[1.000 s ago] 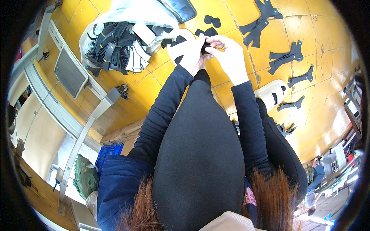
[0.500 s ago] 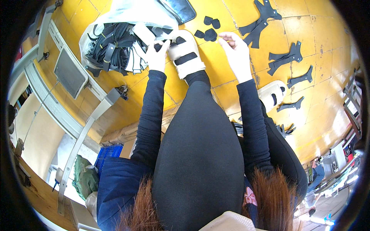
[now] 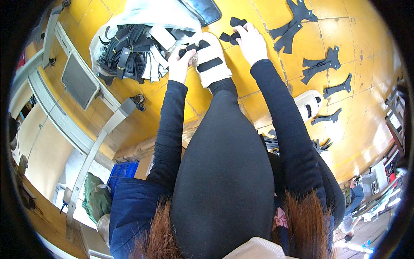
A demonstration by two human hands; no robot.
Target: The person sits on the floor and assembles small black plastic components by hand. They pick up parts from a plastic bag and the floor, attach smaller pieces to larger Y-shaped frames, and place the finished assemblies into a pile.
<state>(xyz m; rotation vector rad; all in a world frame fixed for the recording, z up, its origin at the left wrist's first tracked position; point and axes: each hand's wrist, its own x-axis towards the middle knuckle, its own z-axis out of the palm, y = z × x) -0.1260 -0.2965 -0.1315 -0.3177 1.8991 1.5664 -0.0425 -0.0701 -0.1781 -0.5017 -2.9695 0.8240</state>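
My left hand [image 3: 177, 64] is closed on a small black strip piece [image 3: 188, 50] beside the cream sandal [image 3: 217, 77] on my foot. My right hand [image 3: 252, 45] has come down on the small black rounded pieces [image 3: 235, 21] lying on the floor past the sandal's toe. Its thumb and bent fingers close on one of these black pieces [image 3: 234, 39], partly hidden by the fingertips. An open white plastic bag [image 3: 142, 15] next to my left hand holds many black strips [image 3: 123, 54] and some white-edged ones.
Groups of black forked strips [image 3: 321, 64] lie in a row on the yellow tiled floor [image 3: 302, 11] at right. My other cream sandal [image 3: 308, 103] stands near them. At left are a metal frame [image 3: 103, 125] and a grey pedal [image 3: 79, 80]. A blue crate [image 3: 122, 172] sits lower left.
My right hand has moved left and forward onto the small black pieces. My left hand has shifted slightly, and the black piece in it now shows more clearly.
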